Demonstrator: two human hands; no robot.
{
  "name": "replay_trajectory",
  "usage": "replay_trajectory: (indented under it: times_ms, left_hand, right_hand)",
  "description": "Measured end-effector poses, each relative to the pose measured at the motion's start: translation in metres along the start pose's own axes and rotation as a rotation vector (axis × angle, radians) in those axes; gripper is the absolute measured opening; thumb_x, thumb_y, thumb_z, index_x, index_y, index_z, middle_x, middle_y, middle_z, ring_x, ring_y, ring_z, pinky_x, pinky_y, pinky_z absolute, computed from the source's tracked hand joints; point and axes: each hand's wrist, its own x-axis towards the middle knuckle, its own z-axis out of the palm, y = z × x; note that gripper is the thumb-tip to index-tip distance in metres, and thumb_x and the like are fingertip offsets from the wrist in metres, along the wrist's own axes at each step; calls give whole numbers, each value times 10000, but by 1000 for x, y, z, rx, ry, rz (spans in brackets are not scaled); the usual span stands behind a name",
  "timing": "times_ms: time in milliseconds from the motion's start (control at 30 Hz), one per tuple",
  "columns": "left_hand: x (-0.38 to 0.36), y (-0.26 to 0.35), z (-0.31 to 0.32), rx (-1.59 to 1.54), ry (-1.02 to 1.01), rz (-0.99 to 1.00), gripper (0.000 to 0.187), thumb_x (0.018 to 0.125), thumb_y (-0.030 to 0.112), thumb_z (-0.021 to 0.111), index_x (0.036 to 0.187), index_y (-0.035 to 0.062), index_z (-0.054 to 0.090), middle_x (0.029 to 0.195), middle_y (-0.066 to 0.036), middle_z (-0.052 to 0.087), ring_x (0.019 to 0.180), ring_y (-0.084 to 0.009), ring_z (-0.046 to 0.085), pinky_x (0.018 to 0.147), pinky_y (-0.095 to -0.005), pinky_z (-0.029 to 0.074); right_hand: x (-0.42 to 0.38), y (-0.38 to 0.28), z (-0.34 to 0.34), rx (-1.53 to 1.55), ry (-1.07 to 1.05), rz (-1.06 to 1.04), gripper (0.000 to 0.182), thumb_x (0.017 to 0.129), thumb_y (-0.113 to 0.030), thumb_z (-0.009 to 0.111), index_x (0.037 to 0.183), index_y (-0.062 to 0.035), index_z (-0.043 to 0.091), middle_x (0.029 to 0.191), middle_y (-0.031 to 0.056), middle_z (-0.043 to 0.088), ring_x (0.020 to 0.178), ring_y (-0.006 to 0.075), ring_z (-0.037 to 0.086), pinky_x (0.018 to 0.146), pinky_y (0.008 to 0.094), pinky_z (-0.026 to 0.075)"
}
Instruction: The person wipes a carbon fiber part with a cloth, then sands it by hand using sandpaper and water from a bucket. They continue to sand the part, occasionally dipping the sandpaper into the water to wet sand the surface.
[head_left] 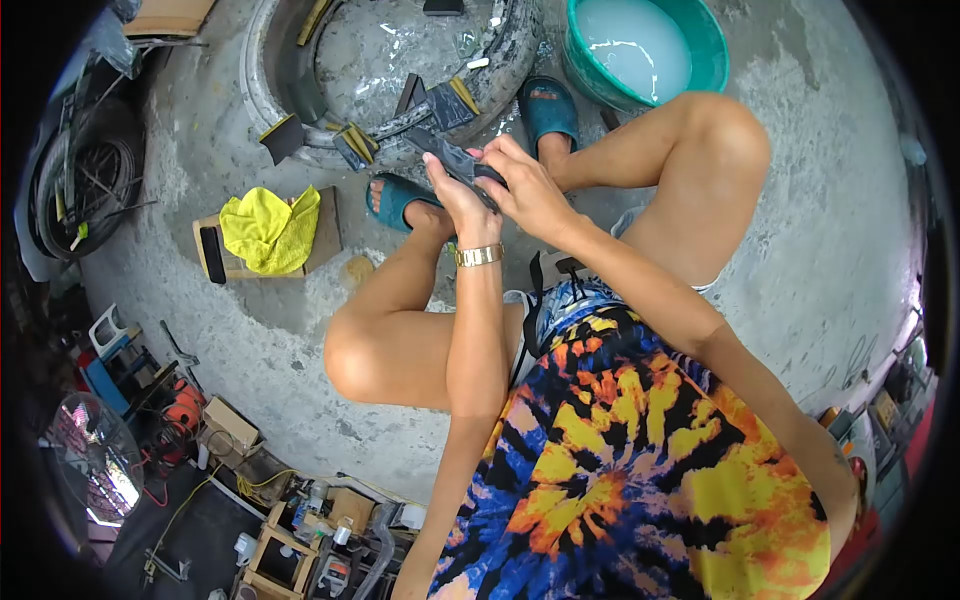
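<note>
My left hand (464, 205), with a gold watch at the wrist, supports a dark flat piece (446, 155) from below. Over the near end of that piece is my right hand (522, 185), its fingers closed on a small black block (490, 173). Just beyond my hands lies a large grey ring-shaped tire (395, 135), with several black and yellow-edged blocks (452, 103) resting on its rim. The underside of the dark piece is partly hidden by my left palm.
A green basin (713, 62) of cloudy water stands at the back right. At left, a yellow cloth (270, 232) lies on a cardboard box (325, 222). A bicycle wheel (95, 185) is far left; tools and a fan (95, 455) are lower left.
</note>
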Motion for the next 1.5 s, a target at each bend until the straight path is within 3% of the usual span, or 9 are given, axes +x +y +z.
replay_trajectory:
  times_ms: [100,433,567,767,867,967,1233,1333,1500]
  left_hand:
    - [-2,5,-3,28,-82,-82,503,996,518,306,882,71,506,768,-82,591,664,-202,576,622,-340,485]
    - [4,-5,-5,98,-7,35,573,1001,527,267,867,52,557,757,-95,614,673,-225,591,631,-343,501]
    - [5,-1,-8,69,-67,-46,576,996,538,276,874,50,558,767,-92,614,670,-225,589,637,-352,506]
    - [7,-4,-13,79,-6,26,542,997,527,303,927,68,582,827,-73,640,733,-201,620,680,-341,514]
    - [10,-2,-12,82,-102,-40,520,1001,516,314,947,76,587,863,-64,645,786,-197,627,720,-332,513]
    - [11,-13,-16,109,52,46,521,1002,513,312,955,73,588,876,-57,645,808,-193,625,734,-323,509]
    - [5,-3,-16,56,16,51,532,1004,509,306,995,57,588,928,-74,662,812,-201,634,733,-333,518]
    - [4,4,-15,84,-76,-53,540,997,512,329,1034,47,601,948,-73,664,845,-201,642,755,-330,521]
    - [5,8,-19,119,15,-2,528,991,525,330,962,73,599,891,-80,667,798,-211,636,718,-322,516]
  right_hand:
    - [-25,-14,-8,24,37,-5,201,836,-35,610,997,51,528,1029,171,488,915,401,560,749,440,455]
    - [-16,-1,-7,-29,48,-42,214,832,-42,624,1002,49,532,1048,178,483,948,397,558,759,434,457]
    - [-30,-10,-6,21,55,13,217,833,-49,626,1008,48,543,1032,169,490,951,385,562,777,432,460]
    - [4,7,-8,-57,-72,-51,247,814,-44,642,1028,52,564,1023,183,505,947,395,562,768,456,455]
    - [1,5,-17,-27,-239,-5,290,834,-49,630,1092,66,565,1037,191,517,980,366,547,830,405,445]
    - [9,14,-10,-56,-210,-25,302,825,-24,632,1105,64,560,1043,191,518,984,372,551,835,414,444]
    - [16,13,-14,-75,-265,-82,234,800,-44,656,996,26,551,1040,178,502,964,406,566,776,468,462]
    - [9,3,-22,-32,-252,-233,208,815,-76,650,963,26,546,1041,173,509,949,399,569,771,471,459]
    - [17,5,-11,-59,-347,-43,242,788,-11,679,970,51,533,1021,175,498,1003,370,551,836,421,438]
